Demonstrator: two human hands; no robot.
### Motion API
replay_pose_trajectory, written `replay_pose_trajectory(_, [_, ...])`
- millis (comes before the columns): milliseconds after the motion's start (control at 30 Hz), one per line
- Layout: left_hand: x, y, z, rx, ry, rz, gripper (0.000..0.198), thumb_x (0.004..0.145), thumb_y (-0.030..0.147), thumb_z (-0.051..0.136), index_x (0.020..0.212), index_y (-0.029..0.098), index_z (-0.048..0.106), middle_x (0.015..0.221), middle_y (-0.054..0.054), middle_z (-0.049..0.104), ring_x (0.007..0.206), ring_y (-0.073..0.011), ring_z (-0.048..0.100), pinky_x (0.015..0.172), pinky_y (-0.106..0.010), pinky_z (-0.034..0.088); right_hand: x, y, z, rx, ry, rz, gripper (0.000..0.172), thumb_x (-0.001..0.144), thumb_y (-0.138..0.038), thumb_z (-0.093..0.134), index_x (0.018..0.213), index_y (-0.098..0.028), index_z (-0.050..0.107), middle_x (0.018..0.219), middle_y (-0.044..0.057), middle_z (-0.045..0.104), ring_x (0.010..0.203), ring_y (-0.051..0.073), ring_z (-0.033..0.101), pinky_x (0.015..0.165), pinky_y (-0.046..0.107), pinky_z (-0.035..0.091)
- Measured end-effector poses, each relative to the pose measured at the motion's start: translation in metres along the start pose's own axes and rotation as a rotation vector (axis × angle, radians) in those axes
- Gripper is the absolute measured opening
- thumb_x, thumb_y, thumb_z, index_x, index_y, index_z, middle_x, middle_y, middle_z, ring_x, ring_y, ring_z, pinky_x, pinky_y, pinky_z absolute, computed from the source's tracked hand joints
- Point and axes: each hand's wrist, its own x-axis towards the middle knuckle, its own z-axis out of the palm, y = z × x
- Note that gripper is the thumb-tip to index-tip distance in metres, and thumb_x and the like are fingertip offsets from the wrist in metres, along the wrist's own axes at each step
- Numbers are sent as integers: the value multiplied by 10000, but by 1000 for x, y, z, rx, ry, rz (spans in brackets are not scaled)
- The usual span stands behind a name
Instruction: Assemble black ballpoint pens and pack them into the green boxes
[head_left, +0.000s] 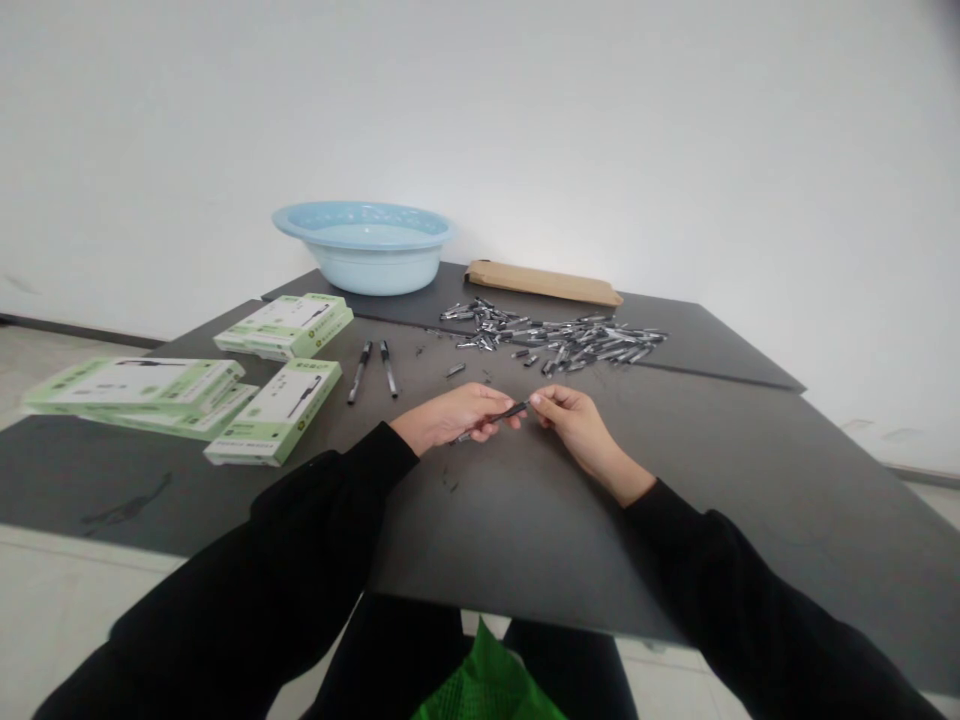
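My left hand [454, 415] is closed around a dark pen [510, 411], whose tip end sticks out to the right. My right hand [574, 420] pinches that same end with its fingertips. Both hands meet just above the dark grey table [750, 470], near its middle. Beyond them lies a heap of several grey and black pen parts [562, 338]. Two assembled pens [373, 369] lie side by side to the left of the heap.
Green and white boxes [274, 410] lie on the left part of the table, more boxes [289, 325] behind. A light blue basin [367, 245] and a brown envelope [541, 282] stand at the far edge. A green thing [487, 685] shows below the table.
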Motion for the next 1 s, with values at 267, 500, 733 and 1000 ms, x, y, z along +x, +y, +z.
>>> replay_pose_trajectory(267, [-2, 2, 8, -179, -67, -65, 271, 810, 390, 648, 867, 125, 644, 840, -66, 674, 554, -67, 463, 484, -210, 346, -1, 0, 1, 27, 31, 11, 337, 741, -493, 704, 763, -160, 656, 615, -15, 577, 538, 97, 423, 551, 249, 322])
replay_pose_trajectory(500, [-1, 0, 9, -135, 67, -38, 312, 662, 264, 805, 886, 141, 625, 728, 4, 608, 543, -65, 479, 485, -202, 358, -3, -4, 3, -1, 50, 7, 336, 731, -495, 712, 731, -166, 648, 541, -47, 489, 521, 95, 405, 540, 245, 310])
replay_pose_trajectory(733, [-3, 1, -1, -259, -212, -227, 507, 881, 577, 468, 946, 113, 661, 822, -66, 660, 606, -104, 543, 519, -220, 426, -2, -2, 2, 16, 43, 2, 333, 728, -491, 719, 751, -166, 650, 576, -36, 524, 537, 101, 425, 550, 248, 320])
replay_pose_trajectory(1000, [-4, 2, -2, -52, -74, -119, 382, 707, 471, 753, 817, 120, 647, 632, 15, 560, 494, -54, 446, 422, -179, 300, -3, -8, 2, 34, 72, -15, 327, 725, -485, 725, 722, -172, 631, 555, -44, 490, 529, 99, 403, 539, 246, 298])
